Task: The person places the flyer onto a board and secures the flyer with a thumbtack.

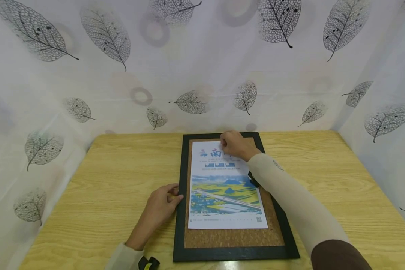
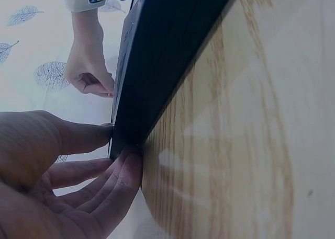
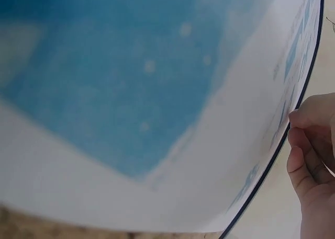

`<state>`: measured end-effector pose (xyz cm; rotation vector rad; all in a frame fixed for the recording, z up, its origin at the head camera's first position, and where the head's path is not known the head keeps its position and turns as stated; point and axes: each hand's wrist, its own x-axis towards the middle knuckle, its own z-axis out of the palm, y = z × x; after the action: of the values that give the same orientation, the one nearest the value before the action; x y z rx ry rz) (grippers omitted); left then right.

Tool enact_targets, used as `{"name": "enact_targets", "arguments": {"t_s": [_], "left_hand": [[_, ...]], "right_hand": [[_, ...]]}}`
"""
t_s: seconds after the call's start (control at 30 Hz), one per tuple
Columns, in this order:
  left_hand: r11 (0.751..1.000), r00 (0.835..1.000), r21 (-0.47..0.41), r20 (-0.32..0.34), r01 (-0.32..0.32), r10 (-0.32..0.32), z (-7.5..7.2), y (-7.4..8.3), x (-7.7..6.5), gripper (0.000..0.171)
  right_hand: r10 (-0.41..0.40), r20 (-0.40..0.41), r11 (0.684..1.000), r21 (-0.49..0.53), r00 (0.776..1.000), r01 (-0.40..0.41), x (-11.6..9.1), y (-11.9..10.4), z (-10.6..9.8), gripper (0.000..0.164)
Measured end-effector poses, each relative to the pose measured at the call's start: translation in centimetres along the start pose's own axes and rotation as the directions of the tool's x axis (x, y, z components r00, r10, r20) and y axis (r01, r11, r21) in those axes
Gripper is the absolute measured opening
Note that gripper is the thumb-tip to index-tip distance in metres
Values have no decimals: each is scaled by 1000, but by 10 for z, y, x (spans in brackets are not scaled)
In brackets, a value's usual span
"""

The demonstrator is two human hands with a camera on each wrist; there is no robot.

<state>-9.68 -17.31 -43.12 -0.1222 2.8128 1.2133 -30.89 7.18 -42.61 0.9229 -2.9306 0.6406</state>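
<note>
On the table (image 1: 128, 165), left hand (image 1: 159, 204) grips board (image 1: 234, 238); can't tell if curled right hand (image 1: 237, 144) holds anything. Keep paper (image 1: 225, 185) under it flat.

A pale cloth (image 1: 202, 71) rises behind the wood-grained, yellowish surface (image 1: 131, 165) and along both of its sides. It is printed with dark, net-veined leaves (image 1: 279, 18) at differing angles and a few faint greyish rings (image 1: 132, 96). The surface's far corners are rounded, and a whitish glint (image 1: 231, 266) shows at the head view's bottom edge.
</note>
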Motion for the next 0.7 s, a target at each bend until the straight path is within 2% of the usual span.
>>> {"name": "enact_targets", "arguments": {"t_s": [0.13, 0.5, 0.7], "left_hand": [[1000, 1000, -1, 2, 3, -3, 0, 1, 0, 39], [1000, 1000, -2, 3, -7, 7, 0, 1, -1, 39], [1000, 1000, -5, 4, -6, 6, 0, 1, -1, 39]], "right_hand": [[1, -2, 1000, -3, 1000, -1, 0, 0, 0, 5], [20, 20, 999, -29, 1000, -19, 2, 0, -1, 9], [-25, 26, 999, -22, 999, 25, 2, -1, -3, 10]]}}
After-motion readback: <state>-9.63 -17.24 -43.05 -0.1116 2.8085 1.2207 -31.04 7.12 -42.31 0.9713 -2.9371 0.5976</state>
